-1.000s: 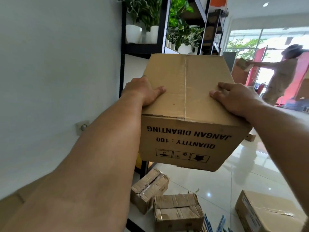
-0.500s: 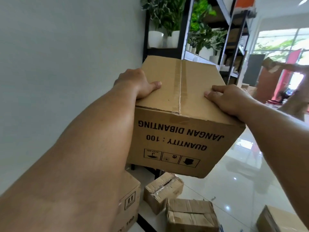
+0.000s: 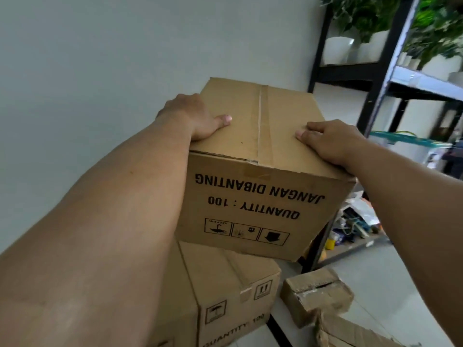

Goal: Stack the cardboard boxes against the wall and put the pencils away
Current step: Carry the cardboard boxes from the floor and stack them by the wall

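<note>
Fingers (image 3: 317,125) of both hands are clamping a brown cardboard box (image 3: 250,196) from opposite sides. The left hand (image 3: 190,116) is gripping the left top edge, its thumb lying flat on the top flap while the other fingers are wrapping down the left face, out of sight. The right hand (image 3: 333,144) is gripping the right top edge the same way, its thumb pointing inward toward the taped centre seam.

The box is being held upside down. Black print on its near face, JANGAN DIBANTING and QUANTITY : 100, is showing inverted above a row of three handling symbols. It is hanging close to the pale wall (image 3: 100,58), directly over a second brown cardboard box (image 3: 225,284) of the same kind standing next to that wall. Whether the two are touching cannot be told, since the held box's lower edge is covering the meeting line. Its near right corner is jutting out past the lower box.

On the glossy light floor (image 3: 375,271) just right of the lower box, a small crumpled cardboard box with torn tape (image 3: 315,296) is lying, and another battered cardboard box (image 3: 355,333) is poking in at the bottom edge. Behind them, a black metal shelf rack (image 3: 375,78) is carrying white pots of green plants (image 3: 338,50), with a teal-lidded plastic tub (image 3: 406,140) showing lower down.
</note>
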